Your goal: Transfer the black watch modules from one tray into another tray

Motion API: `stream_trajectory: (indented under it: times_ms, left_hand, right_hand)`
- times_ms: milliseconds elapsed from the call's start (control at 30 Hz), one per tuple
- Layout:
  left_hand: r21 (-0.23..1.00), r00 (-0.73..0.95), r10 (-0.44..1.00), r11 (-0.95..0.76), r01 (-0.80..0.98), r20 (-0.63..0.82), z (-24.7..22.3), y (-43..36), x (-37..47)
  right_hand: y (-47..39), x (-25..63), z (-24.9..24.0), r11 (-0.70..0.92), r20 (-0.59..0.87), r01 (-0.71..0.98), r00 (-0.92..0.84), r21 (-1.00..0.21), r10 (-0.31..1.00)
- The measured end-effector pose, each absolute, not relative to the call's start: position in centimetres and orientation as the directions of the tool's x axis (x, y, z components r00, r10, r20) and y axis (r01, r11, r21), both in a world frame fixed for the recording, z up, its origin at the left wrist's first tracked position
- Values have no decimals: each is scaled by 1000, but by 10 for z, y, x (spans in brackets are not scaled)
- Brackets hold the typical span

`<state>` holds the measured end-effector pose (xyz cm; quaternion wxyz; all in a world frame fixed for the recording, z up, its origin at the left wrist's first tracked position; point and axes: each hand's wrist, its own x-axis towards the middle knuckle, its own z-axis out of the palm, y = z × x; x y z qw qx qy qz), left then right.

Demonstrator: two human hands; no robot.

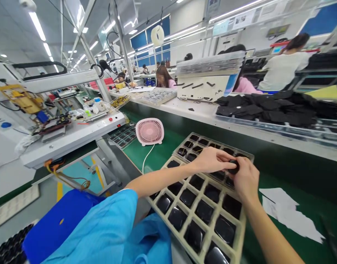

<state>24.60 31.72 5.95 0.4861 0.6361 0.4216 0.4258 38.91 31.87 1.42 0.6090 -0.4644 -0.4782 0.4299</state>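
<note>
Pinching black part [234, 167]; left hand [211, 160], right hand [246, 176] both nearly closed

Looks like a factory assembly floor, to judge by rows of ceiling tube lights [37, 25], a benchtop gantry machine [58, 78], a compartmented tray [242, 227] of near-identical glossy black parts [204, 211], a green-topped workbench [169, 146] and several co-workers [281, 73] beyond it.

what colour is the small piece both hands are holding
The small piece is black; the head view shows it best.
</note>
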Motion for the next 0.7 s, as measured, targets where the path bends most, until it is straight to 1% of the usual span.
stream_trajectory:
  times_ms: [100, 167, 267, 333, 400, 433, 500, 567, 667, 700]
  left_hand:
    - [955, 214, 960, -224, 193, 182, 56, 316, 248]
    - [939, 178, 961, -251, 234, 213, 53, 315, 251]
    - [932, 168, 957, -271, 241, 235, 49, 314, 258]
    - [934, 159, 955, -281, 220, 250, 46, 314, 261]
    - [941, 154, 956, -278, 196, 250, 44, 317, 261]
    - [944, 149, 958, -272, 189, 246, 43, 318, 259]
    - [943, 135, 962, -261, 207, 236, 42, 322, 252]
    - [928, 90, 968, -251, 275, 235, 40, 328, 239]
    - [889, -9, 971, -214, 404, 238, 29, 344, 216]
    - [879, 7, 975, -205, 432, 223, 24, 349, 209]
  right_hand:
    - [318, 385, 11, 204, 191, -52, 192, -978, 963]
    - [317, 382, 11, 212, 193, -77, 200, -974, 961]
    - [319, 377, 9, 219, 163, -164, 298, -962, 940]
    - [326, 377, 5, 263, 164, -233, 372, -936, 914]
    - [336, 380, 0, 264, 131, -315, 384, -912, 914]
    - [341, 383, -1, 223, 83, -361, 366, -905, 927]
    - [347, 392, 0, 81, -58, -457, 281, -886, 958]
    - [349, 401, 5, -31, -150, -540, 178, -841, 973]
    - [350, 411, 16, -52, -122, -608, 74, -792, 990]
    - [350, 412, 20, -45, -106, -617, 63, -786, 992]
